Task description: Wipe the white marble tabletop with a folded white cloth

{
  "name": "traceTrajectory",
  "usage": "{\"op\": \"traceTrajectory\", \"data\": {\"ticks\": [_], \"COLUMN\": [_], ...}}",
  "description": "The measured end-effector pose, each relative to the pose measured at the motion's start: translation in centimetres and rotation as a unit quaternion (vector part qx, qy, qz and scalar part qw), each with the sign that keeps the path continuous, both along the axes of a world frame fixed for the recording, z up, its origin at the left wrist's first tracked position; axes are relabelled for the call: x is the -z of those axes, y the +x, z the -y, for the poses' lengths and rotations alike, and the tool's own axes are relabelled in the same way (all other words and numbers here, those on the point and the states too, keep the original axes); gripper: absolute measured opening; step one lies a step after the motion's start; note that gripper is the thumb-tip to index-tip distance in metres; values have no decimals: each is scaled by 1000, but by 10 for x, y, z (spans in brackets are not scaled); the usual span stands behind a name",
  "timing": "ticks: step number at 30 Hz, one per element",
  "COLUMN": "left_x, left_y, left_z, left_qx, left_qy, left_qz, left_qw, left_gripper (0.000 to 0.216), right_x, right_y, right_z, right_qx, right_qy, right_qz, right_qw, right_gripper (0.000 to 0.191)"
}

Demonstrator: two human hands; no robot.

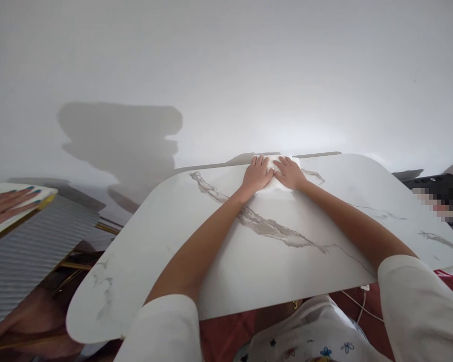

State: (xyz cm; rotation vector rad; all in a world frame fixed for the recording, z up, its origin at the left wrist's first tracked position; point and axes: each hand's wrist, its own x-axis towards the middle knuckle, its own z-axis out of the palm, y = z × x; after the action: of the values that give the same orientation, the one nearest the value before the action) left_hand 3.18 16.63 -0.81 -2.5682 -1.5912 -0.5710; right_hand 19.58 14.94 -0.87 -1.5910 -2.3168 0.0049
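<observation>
Both my arms reach across a white marble-patterned table [181,241] to its far edge by the wall. My left hand [257,174] and my right hand [289,173] lie side by side, fingers stretched out flat, pressing down on a white cloth or tissue [275,185]. The cloth shows only between and just beyond the fingers; most of it is covered by the hands. Neither hand grips anything.
A plain white wall rises right behind the table. At the far left another person's hand [3,203] with teal nails rests on a white-topped ribbed cabinet [30,246]. A dark object [443,193] sits at the right. A white cable [357,301] hangs below the table's near edge.
</observation>
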Motion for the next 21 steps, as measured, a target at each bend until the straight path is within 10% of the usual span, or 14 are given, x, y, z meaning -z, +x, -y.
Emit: {"op": "traceTrajectory", "data": {"ticks": [21], "left_x": [20], "left_y": [-30], "left_z": [131], "left_qx": [38], "left_qy": [40], "left_qz": [16], "left_qw": [998], "left_gripper": [54], "right_x": [-10], "right_y": [-13], "right_z": [150], "right_qx": [-29], "right_qy": [-36], "right_qz": [10], "right_qw": [999], "right_gripper": [57]}}
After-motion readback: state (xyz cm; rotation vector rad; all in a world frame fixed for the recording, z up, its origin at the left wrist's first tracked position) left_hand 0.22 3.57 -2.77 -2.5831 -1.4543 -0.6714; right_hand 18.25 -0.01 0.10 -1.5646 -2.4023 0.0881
